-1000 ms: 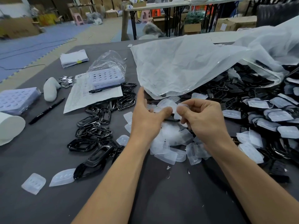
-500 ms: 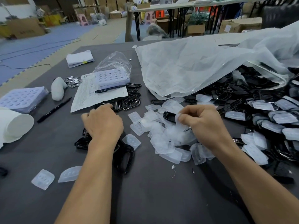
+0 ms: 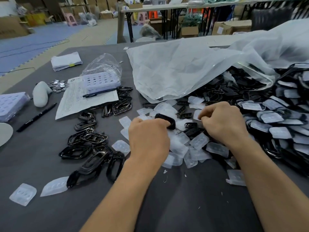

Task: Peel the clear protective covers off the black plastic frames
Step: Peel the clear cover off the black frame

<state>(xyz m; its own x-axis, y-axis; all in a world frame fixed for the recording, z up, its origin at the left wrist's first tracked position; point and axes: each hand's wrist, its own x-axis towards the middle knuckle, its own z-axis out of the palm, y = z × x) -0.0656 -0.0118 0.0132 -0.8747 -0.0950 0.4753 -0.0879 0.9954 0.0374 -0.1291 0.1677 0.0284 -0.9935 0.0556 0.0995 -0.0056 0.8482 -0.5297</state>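
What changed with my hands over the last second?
The left hand went left to the bare glossy black plastic frames, then returned to the middle and grips one black frame. The right hand sank from mid-air onto the clear plastic covers; its hold is unclear. The big white plastic bag stayed.

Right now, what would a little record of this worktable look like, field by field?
Surface: dark grey table
Left grip: fingers curled on a black frame
Right grip: fingers curled among loose pieces; what it holds is hidden
Bare frames: pile on the left
Loose clear covers: heap between the hands
Covered frames: heap on the right, partly under a plastic bag
Extras: paper sheet, pen
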